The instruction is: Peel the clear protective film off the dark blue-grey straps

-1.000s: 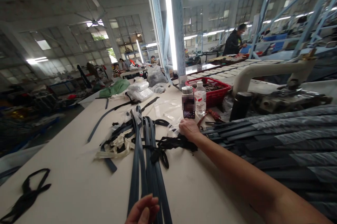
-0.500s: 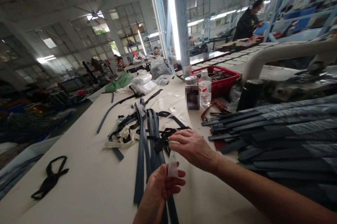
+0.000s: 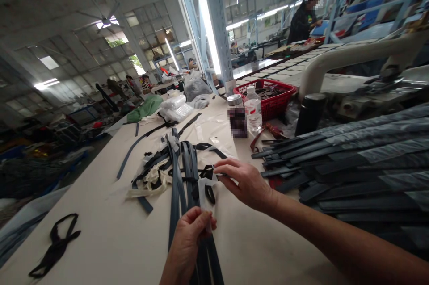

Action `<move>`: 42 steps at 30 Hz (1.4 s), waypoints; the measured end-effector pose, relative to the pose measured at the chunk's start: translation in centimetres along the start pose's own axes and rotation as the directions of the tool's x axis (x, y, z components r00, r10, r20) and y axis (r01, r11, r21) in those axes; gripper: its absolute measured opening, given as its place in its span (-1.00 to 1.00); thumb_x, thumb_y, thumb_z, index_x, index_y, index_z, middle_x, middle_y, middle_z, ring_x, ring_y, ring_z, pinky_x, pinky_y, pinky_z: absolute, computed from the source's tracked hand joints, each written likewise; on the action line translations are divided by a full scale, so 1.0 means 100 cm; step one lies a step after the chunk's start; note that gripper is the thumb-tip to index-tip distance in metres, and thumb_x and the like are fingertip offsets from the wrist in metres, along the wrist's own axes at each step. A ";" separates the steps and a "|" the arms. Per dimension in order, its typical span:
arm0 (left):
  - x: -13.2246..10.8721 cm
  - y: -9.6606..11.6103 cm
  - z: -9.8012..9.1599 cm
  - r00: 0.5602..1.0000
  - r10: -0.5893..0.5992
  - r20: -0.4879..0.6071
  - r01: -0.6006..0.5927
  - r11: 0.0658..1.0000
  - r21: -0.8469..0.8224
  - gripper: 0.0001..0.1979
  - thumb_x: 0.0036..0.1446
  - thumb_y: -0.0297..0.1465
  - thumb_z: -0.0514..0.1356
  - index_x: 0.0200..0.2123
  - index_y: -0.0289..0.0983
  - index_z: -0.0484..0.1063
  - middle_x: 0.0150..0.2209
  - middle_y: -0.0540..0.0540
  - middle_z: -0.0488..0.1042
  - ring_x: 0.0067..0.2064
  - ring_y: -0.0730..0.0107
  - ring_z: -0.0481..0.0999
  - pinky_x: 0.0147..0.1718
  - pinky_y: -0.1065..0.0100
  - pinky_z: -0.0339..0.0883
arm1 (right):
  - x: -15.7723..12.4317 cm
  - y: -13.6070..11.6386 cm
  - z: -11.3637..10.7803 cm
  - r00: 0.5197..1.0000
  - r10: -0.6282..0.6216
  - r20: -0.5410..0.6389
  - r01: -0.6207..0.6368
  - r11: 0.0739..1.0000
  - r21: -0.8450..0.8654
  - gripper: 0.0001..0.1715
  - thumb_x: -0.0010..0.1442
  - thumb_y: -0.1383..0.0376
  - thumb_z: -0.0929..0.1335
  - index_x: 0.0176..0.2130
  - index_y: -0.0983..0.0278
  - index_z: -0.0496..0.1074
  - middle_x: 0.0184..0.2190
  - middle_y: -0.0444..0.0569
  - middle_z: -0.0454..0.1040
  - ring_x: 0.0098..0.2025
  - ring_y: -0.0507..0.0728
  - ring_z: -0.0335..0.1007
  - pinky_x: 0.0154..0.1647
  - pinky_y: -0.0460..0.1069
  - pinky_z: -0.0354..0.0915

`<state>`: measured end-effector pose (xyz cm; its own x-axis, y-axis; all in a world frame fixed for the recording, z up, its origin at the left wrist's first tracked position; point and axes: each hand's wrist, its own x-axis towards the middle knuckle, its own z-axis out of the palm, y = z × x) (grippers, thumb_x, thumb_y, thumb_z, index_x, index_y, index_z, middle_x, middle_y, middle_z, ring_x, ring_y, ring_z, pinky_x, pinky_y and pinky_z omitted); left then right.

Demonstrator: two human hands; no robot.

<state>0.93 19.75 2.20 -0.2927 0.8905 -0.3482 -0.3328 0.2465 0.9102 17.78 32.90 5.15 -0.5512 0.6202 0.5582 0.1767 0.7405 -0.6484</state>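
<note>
My left hand (image 3: pixel 191 231) pinches the lower end of a whitish translucent strip (image 3: pixel 205 191) above the dark strips. Up and to the right, my right hand (image 3: pixel 246 183) has its thumb and fingers round a small black piece (image 3: pixel 207 171) near the strip's upper end; its exact grip is partly hidden. Long dark grey strips (image 3: pixel 174 186) run beneath, toward the front edge of the view. Left of them lies a tangle of cream and black scraps (image 3: pixel 154 180).
A large stack of dark strips (image 3: pixel 351 164) fills the right side. Behind it stand a black flask (image 3: pixel 310 114), a water bottle (image 3: pixel 254 110), a lidded jar (image 3: pixel 237 117) and a red basket (image 3: pixel 278 104). A black strap loop (image 3: pixel 55 247) lies left. A person (image 3: pixel 303 17) stands far back.
My left hand has moved down and left and closed from spread fingers to a pinch on the whitish strip, now stretched out longer. The camera view has shifted slightly.
</note>
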 end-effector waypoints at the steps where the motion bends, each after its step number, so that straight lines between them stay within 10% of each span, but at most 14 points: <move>1: -0.001 -0.001 -0.001 1.000 0.017 -0.005 -0.017 1.000 -0.020 -0.68 -0.15 -0.22 0.48 -0.51 -0.28 0.46 -0.53 0.00 0.53 -0.44 0.45 0.45 -0.32 0.42 0.28 | 0.001 -0.001 -0.001 0.987 0.137 0.088 -0.145 0.985 0.098 -0.70 0.31 0.21 0.28 -0.24 0.32 0.54 -0.20 0.07 0.55 -0.14 0.18 0.46 -0.04 0.04 0.30; 4: -0.006 -0.002 -0.002 0.996 0.085 0.020 -0.085 0.996 0.023 -0.70 -0.06 -0.22 0.43 -0.52 -0.28 0.44 -0.53 0.01 0.50 -0.46 0.47 0.37 -0.35 0.43 0.24 | 0.001 -0.005 0.000 0.847 0.365 0.386 -0.477 0.842 0.251 -0.51 0.29 0.03 0.28 -0.40 0.35 0.52 -0.43 0.03 0.53 -0.38 0.12 0.46 -0.29 -0.02 0.33; 10: -0.017 -0.005 0.007 0.990 0.128 0.057 -0.135 0.978 0.157 -0.69 -0.11 -0.21 0.44 -0.56 -0.27 0.44 -0.54 -0.01 0.50 -0.45 0.44 0.32 -0.35 0.39 0.16 | -0.004 -0.012 0.021 0.736 0.370 0.566 -0.634 0.670 0.386 -0.41 0.22 -0.09 0.26 -0.41 0.38 0.48 -0.49 0.00 0.48 -0.49 0.04 0.42 -0.51 -0.12 0.27; 19: -0.018 -0.015 0.017 0.993 0.064 0.097 -0.048 0.986 -0.157 -0.34 -0.32 -0.02 0.50 -0.17 -0.28 0.55 -0.21 -0.25 0.63 -0.20 0.18 0.56 -0.26 0.32 0.30 | -0.009 -0.019 0.034 0.835 0.344 0.429 -0.531 0.709 0.465 -0.76 0.07 0.20 0.34 -0.49 0.33 0.44 -0.60 -0.14 0.39 -0.55 0.00 0.29 -0.53 -0.12 0.20; 26: -0.021 -0.011 0.009 0.994 0.072 0.077 -0.060 0.988 -0.143 -0.72 -0.13 -0.29 0.48 -0.38 -0.29 0.55 -0.43 -0.01 0.55 -0.40 0.47 0.46 -0.34 0.45 0.28 | -0.010 -0.031 0.027 0.909 0.269 0.319 -0.366 0.881 0.300 -0.85 0.06 0.31 0.38 -0.42 0.30 0.57 -0.52 -0.16 0.46 -0.43 0.01 0.32 -0.41 -0.12 0.16; 35: -0.018 -0.020 -0.001 0.984 0.118 0.134 -0.129 0.989 0.074 -0.81 -0.15 -0.31 0.47 -0.49 -0.26 0.59 -0.47 -0.05 0.57 -0.37 0.33 0.48 -0.30 0.38 0.31 | -0.002 -0.044 0.042 0.938 0.241 0.248 -0.278 0.952 0.127 -0.82 0.09 0.36 0.36 -0.35 0.24 0.61 -0.52 -0.18 0.47 -0.47 -0.01 0.32 -0.47 -0.13 0.10; 42: -0.013 -0.019 -0.005 0.995 0.097 -0.014 -0.097 0.953 -0.289 -0.48 -0.40 -0.27 0.58 -0.26 -0.24 0.61 -0.29 -0.11 0.65 -0.26 0.32 0.58 -0.24 0.42 0.41 | -0.006 -0.047 0.049 0.922 0.240 0.303 -0.285 0.951 0.115 -0.83 0.06 0.36 0.39 -0.34 0.20 0.61 -0.57 -0.22 0.49 -0.53 -0.04 0.36 -0.54 -0.19 0.09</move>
<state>1.48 17.97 0.85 -0.3362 0.9047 -0.2618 -0.5475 0.0385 0.8359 13.34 27.80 5.32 -0.7129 0.6714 0.2023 0.2318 0.4979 -0.8357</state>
